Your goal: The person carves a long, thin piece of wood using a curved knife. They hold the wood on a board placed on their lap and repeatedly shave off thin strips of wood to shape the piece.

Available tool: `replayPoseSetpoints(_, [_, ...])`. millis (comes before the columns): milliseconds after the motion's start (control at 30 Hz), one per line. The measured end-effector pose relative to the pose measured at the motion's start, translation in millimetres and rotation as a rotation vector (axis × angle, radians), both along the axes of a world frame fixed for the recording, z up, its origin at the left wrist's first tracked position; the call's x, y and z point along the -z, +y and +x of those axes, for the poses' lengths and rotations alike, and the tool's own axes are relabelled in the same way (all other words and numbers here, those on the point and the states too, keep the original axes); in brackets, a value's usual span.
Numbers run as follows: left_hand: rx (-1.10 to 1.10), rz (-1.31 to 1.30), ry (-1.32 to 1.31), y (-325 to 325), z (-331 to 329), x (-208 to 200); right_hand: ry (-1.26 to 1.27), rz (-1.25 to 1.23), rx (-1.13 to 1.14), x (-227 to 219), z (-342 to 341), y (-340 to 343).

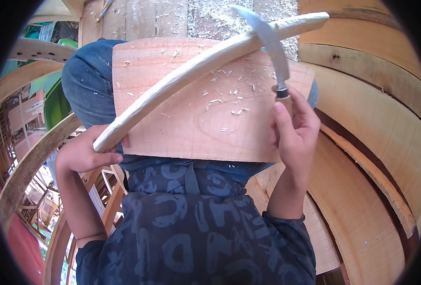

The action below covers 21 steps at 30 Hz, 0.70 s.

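One flat wooden board (191, 118) lies across the person's lap, over the blue trousers, and everything else sits relative to it. A single long curved wooden stick (196, 66) rests diagonally on top of the board, running from beyond its lower left corner up past its upper right corner. The left hand (84, 152), just off the board's lower left corner, is wrapped tight around the thick near end of the stick, fingers closed over it. The right hand (293, 130), at the board's right edge, is clenched around the wooden handle of one knife (270, 45), whose curved blade rises above the board's upper right corner and meets the stick near its far end. As for progress, I judge the carving well under way but unfinished: the stick is already pale, bare and roughly rounded along most of its length, with faceted cuts showing, and many small shavings (229, 102) lie scattered over the board's right half (too many and too small to count), with more sawdust on the planks (139, 19) beyond the board's far edge. The far end under the blade appears to be the part being worked. Curved timbers (362, 95) of a large wooden structure stand right of the board.
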<state>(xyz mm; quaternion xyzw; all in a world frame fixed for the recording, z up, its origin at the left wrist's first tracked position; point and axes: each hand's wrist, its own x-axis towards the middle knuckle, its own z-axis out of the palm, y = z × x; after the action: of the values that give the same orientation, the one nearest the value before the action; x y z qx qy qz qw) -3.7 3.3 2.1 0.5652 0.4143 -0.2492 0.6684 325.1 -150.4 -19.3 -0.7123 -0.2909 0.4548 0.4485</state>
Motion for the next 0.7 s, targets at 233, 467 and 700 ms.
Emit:
replayPoseSetpoints(233, [0.005,0.024,-0.028,-2.8,-2.1,2.0,0.414,0.004,0.117,0.1,14.6,5.6])
replayPoseSetpoints(467, [0.013,0.001,0.003,0.6,0.3,-0.5,0.338,-0.002,0.134,3.8,8.0,5.8])
replayPoseSetpoints(700, [-0.034,0.01,-0.025,-2.3,-11.0,7.7,0.067,-0.003,0.074,6.5,6.8,2.7])
